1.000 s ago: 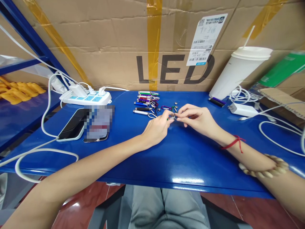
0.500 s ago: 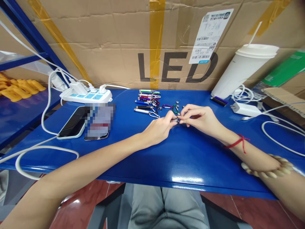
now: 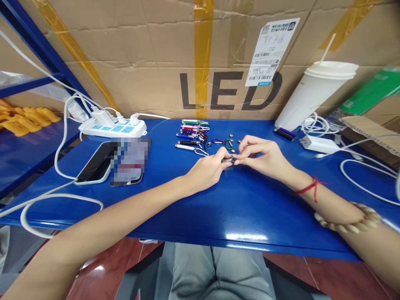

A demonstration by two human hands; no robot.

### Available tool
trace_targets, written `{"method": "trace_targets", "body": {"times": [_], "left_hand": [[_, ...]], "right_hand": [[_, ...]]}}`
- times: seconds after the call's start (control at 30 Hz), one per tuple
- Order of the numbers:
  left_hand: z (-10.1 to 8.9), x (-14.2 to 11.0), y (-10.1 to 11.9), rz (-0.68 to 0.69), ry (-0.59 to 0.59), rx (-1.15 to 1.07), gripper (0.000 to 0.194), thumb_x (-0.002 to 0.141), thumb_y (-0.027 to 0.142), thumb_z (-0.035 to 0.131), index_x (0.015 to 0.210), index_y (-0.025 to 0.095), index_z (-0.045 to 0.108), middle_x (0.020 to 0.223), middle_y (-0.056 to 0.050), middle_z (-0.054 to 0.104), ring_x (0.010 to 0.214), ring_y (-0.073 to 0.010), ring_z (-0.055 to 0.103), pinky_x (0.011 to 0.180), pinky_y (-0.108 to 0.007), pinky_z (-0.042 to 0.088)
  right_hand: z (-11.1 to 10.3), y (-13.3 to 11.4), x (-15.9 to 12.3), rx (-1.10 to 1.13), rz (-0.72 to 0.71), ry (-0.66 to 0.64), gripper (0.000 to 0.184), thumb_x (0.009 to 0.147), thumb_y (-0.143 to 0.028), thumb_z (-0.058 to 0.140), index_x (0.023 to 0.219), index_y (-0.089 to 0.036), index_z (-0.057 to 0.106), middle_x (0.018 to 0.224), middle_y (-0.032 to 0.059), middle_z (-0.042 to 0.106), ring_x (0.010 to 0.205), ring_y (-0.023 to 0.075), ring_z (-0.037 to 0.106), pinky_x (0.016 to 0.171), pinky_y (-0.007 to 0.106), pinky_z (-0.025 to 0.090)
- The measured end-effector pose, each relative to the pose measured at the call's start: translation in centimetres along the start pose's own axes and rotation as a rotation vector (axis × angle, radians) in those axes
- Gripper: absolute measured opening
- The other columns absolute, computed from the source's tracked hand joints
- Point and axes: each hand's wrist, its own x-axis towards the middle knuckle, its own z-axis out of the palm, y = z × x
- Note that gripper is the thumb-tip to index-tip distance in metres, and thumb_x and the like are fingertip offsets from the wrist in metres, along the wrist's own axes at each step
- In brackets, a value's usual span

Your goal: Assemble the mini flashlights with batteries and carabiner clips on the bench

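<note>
head-worn view, facing forward and down, desk-wide

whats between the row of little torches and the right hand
Head view: a purple carabiner, a green carabiner and small round discs lie on the blue table between the torches and right hand.

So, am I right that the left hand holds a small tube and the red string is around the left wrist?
Nearly: the head view shows the red string around the wrist of the right hand; the left hand does hold the small tube.
</note>
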Motion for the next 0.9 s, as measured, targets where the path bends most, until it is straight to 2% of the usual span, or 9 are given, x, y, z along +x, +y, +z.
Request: {"method": "trace_targets", "body": {"times": [0.2, 0.57, 0.77, 0.9], "left_hand": [[-0.01, -0.02, -0.01, 0.001, -0.001, 0.029, 0.004, 0.090, 0.020, 0.036, 0.092, 0.018, 0.040, 0.090, -0.006, 0.065, 0.079, -0.0190, 0.064, 0.064, -0.026, 0.045], [0.13, 0.00, -0.05, -0.010, 0.034, 0.066, 0.004, 0.090, 0.021, 0.038, 0.091, 0.019, 0.041, 0.091, -0.006, 0.066, 0.079, -0.0196, 0.065, 0.064, -0.027, 0.047], [0.10, 0.05, 0.11, -0.009, 0.070, 0.073, 0.001, 0.088, 0.020, 0.042, 0.088, 0.019, 0.042, 0.102, -0.008, 0.064, 0.089, -0.0199, 0.063, 0.069, -0.028, 0.048], [-0.04, 0.08, 0.36, -0.027, 0.075, 0.067, 0.004, 0.087, 0.020, 0.043, 0.090, 0.019, 0.045, 0.098, -0.006, 0.065, 0.086, -0.0191, 0.064, 0.070, -0.028, 0.049]], "right_hand": [[-0.18, 0.23, -0.07, -0.023, 0.002, -0.017, 0.032, 0.072, -0.045, 0.064, 0.056, -0.018, 0.064, 0.067, 0.0026, 0.051, 0.061, 0.0116, 0.049, 0.049, 0.024, 0.038], [-0.05, 0.17, -0.02, -0.040, 0.004, -0.028, 0.035, 0.071, -0.045, 0.064, 0.053, -0.016, 0.057, 0.065, 0.0016, 0.049, 0.058, 0.0105, 0.046, 0.052, 0.024, 0.038], [0.24, -0.08, -0.09, -0.006, 0.036, -0.031, 0.037, 0.074, -0.044, 0.062, 0.052, -0.016, 0.053, 0.062, 0.0008, 0.048, 0.055, 0.0097, 0.044, 0.048, 0.023, 0.035], [0.48, 0.07, -0.11, 0.020, 0.062, -0.025, 0.037, 0.075, -0.045, 0.061, 0.052, -0.017, 0.051, 0.060, 0.0009, 0.049, 0.057, 0.0105, 0.045, 0.050, 0.023, 0.036]]}}
